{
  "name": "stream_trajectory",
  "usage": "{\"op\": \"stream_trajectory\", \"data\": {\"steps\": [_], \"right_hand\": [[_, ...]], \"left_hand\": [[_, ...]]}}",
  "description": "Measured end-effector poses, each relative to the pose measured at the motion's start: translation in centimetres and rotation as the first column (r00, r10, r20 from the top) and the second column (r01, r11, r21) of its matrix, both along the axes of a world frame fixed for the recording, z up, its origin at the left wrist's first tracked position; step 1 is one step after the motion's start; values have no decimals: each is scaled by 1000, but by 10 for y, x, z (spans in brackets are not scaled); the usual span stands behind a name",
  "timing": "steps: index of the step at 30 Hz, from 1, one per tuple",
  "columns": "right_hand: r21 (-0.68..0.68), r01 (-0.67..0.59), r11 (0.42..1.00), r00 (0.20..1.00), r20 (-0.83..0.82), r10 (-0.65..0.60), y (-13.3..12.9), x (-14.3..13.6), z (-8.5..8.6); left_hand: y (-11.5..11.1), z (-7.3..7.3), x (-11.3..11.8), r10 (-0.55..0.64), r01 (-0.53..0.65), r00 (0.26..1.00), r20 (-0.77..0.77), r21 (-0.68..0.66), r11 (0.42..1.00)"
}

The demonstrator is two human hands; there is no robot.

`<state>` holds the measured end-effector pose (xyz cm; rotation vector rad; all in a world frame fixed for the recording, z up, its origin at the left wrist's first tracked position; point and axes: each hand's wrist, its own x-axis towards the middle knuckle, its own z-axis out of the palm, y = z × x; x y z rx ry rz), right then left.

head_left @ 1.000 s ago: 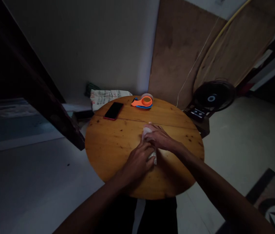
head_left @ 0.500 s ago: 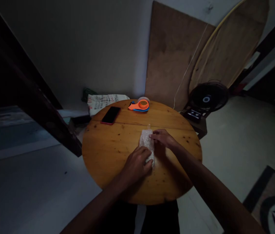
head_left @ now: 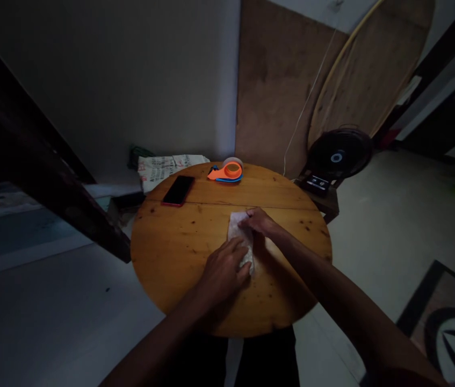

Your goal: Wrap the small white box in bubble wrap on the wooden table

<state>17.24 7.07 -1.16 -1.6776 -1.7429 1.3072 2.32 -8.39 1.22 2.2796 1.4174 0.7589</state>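
Note:
A whitish strip of bubble wrap (head_left: 237,220) lies lengthwise on the round wooden table (head_left: 179,258), bundled into a narrow shape. Whether anything is inside it I cannot make out. My left hand (head_left: 225,266) rests over its near half, fingers curled and holding it against the tabletop. At the far right corner, my right hand (head_left: 261,221) pinches the edge of the wrap between thumb and fingers. Part of the wrap is hidden beneath both hands.
An orange and blue tape dispenser (head_left: 228,172) sits at the table's far edge, with a phone (head_left: 178,190) in a red case to its left. Behind stands a printed white sack (head_left: 171,165). A black fan (head_left: 338,156) is beyond the table's right side.
The clear tip sticking out past the wrap's far end no longer shows, and that end looks smoother. My right hand has shifted slightly at the corner; my left stays on the wrap.

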Motion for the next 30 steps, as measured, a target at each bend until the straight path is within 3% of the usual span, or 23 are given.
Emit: {"op": "stream_trajectory", "data": {"steps": [8,14,22,30], "right_hand": [[30,34,999,999,-19,-34,-4,-3,3],[29,45,999,986,-161,-39,-16,-1,23],[114,-123,986,920,-358,156,-47,9,50],[132,-147,980,909,-373,187,-67,10,57]], "left_hand": [[-1,7,3,26,-26,1000,-1,-104,994],[1,0,2,41,-35,998,51,-123,992],[-3,-1,4,50,-42,988,143,-62,997],[-12,-15,8,171,-174,980,104,21,985]]}}
